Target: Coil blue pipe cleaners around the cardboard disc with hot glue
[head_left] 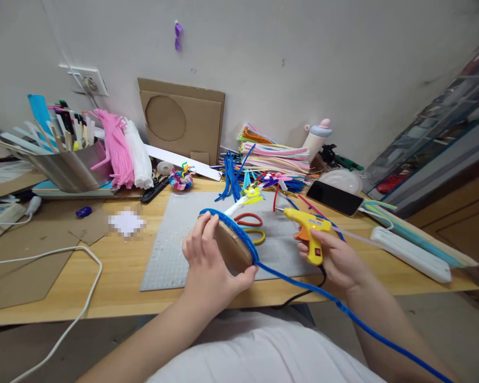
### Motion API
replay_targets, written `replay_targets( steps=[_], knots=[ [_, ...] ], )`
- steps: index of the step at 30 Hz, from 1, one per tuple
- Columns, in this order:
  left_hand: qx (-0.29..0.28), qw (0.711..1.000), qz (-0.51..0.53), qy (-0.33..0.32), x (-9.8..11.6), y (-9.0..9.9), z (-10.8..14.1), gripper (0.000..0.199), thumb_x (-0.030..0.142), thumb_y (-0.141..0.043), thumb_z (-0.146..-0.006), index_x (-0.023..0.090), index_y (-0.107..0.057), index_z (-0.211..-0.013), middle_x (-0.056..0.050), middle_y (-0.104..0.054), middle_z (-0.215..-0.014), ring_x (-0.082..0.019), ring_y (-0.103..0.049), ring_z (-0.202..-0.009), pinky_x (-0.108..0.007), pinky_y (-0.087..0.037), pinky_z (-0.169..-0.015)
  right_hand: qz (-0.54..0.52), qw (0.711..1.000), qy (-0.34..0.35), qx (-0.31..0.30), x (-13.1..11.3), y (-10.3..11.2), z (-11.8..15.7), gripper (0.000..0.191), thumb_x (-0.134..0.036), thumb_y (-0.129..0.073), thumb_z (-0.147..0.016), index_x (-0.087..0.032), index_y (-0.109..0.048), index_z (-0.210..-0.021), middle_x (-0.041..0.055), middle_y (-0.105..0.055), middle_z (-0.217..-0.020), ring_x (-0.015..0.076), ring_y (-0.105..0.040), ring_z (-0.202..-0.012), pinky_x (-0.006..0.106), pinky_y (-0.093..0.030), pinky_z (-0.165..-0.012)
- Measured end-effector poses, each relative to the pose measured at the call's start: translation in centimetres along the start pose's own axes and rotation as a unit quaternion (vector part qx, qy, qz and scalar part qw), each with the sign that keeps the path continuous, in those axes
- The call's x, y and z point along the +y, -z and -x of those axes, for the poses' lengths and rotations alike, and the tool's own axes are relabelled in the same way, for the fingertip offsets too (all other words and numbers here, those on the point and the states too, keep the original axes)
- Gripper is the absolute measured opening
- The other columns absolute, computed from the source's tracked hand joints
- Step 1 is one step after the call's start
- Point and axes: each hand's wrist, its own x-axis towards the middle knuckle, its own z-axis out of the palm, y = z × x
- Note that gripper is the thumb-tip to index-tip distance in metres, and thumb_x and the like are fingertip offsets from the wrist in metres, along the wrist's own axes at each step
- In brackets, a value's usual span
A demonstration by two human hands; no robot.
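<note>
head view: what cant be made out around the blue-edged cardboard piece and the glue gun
All in the head view:
Cardboard piece: its far face is turned away, and the left hand covers part of the near one.
Blue strand: its end is cut off by the bottom edge.
Yellow glue gun: the right hand hides part of its grip; the label print is too small.
White patch: pixelated, cannot tell what it is.

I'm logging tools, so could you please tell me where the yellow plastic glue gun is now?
In the head view, the yellow plastic glue gun is right of centre, in the right hand, just below the rectangular black phone.
</note>
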Motion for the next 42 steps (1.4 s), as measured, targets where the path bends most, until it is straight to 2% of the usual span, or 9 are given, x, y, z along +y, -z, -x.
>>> replay_targets(
  steps=[4,8,11,13,16,21,26,29,42],
  knots=[
    [-0.002,1.0,0.0,0.001,-0.1,0.0,0.1,0.108,0.041,-0.079,-0.058,0.017,-0.021,-0.145,-0.024,-0.038,-0.144,-0.041,-0.041,-0.133,-0.057,-0.032,-0.106,-0.026,0.996,-0.074,0.03,2.4,1.2,-1.0,0.021,-0.032,-0.065,-0.078,-0.018,-0.071,-0.093,0.0092,-0.076,-0.09,0.0195,-0.073,-0.074,0.031,-0.064,-0.069],
    [-0.004,1.0,0.004,0.002,-0.1,0.0,0.1,0.107,0.041,-0.079,-0.058,0.017,-0.022,-0.145,-0.024,-0.038,-0.145,-0.041,-0.041,-0.133,-0.057,-0.032,-0.106,0.122,0.99,-0.015,0.073,3.1,2.4,-1.1,0.029,-0.035,-0.073,-0.073,-0.018,-0.073,-0.098,0.0105,-0.076,-0.1,0.0247,-0.073,-0.09,0.038,-0.061,-0.082],
    [-0.008,1.0,0.006,0.004,-0.1,0.1,0.1,0.107,0.041,-0.079,-0.058,0.017,-0.022,-0.145,-0.023,-0.038,-0.145,-0.04,-0.04,-0.134,-0.057,-0.032,-0.106,0.286,0.952,0.059,0.091,2.5,3.2,-0.5,0.036,-0.034,-0.077,-0.073,-0.018,-0.075,-0.105,0.0121,-0.072,-0.11,0.0265,-0.067,-0.097,0.045,-0.056,-0.088],
    [-0.007,1.0,0.006,0.004,-0.1,0.1,0.1,0.107,0.04,-0.079,-0.058,0.018,-0.021,-0.145,-0.023,-0.038,-0.145,-0.041,-0.04,-0.134,-0.057,-0.032,-0.106,0.37,0.92,0.129,0.021,1.6,3.0,0.7,0.041,-0.034,-0.073,-0.079,-0.02,-0.072,-0.118,0.0101,-0.071,-0.106,0.0228,-0.066,-0.09,0.043,-0.056,-0.085],
    [-0.003,1.0,0.003,0.0,-0.1,0.1,0.1,0.107,0.04,-0.08,-0.058,0.017,-0.022,-0.145,-0.023,-0.038,-0.144,-0.041,-0.039,-0.135,-0.057,-0.032,-0.107,0.365,0.891,0.183,-0.2,0.0,1.7,3.4,0.053,-0.029,-0.068,-0.086,-0.029,-0.057,-0.138,0.0041,-0.072,-0.1,0.0152,-0.065,-0.077,0.033,-0.057,-0.078],
    [-0.009,1.0,-0.001,-0.007,0.0,0.0,0.1,0.107,0.041,-0.079,-0.058,0.013,-0.024,-0.145,-0.025,-0.038,-0.145,-0.04,-0.039,-0.134,-0.055,-0.031,-0.107,0.221,0.866,0.218,-0.392,-3.3,-1.8,6.6,0.022,-0.033,-0.057,-0.097,-0.031,-0.072,-0.112,0.0025,-0.076,-0.093,0.0165,-0.07,-0.083,0.031,-0.055,-0.079],
    [-0.008,1.0,-0.009,-0.018,0.1,-0.1,0.2,0.107,0.043,-0.079,-0.058,0.011,-0.025,-0.145,-0.025,-0.04,-0.145,-0.039,-0.041,-0.133,-0.053,-0.031,-0.108,0.08,0.885,0.342,-0.304,-4.8,-4.0,6.1,0.027,-0.038,-0.05,-0.1,-0.024,-0.073,-0.106,0.0059,-0.074,-0.08,0.0172,-0.068,-0.069,0.027,-0.053,-0.062],
    [-0.007,1.0,-0.014,-0.018,0.2,-0.1,0.3,0.106,0.044,-0.079,-0.059,0.01,-0.026,-0.145,-0.025,-0.04,-0.144,-0.039,-0.041,-0.133,-0.052,-0.03,-0.108,0.057,0.906,0.327,-0.262,-5.0,-4.9,5.4,0.025,-0.038,-0.052,-0.099,-0.024,-0.073,-0.102,0.0048,-0.071,-0.077,0.0161,-0.063,-0.065,0.026,-0.048,-0.054],
    [-0.005,0.998,-0.015,-0.057,0.6,-0.2,0.6,0.101,0.045,-0.076,-0.064,0.007,-0.028,-0.145,-0.026,-0.039,-0.146,-0.038,-0.038,-0.137,-0.05,-0.028,-0.111,0.032,0.934,0.222,-0.278,-7.4,-9.1,2.3,0.021,-0.037,-0.058,-0.097,-0.023,-0.072,-0.105,0.0032,-0.072,-0.071,0.0116,-0.06,-0.057,0.024,-0.046,-0.051]
  ],
)
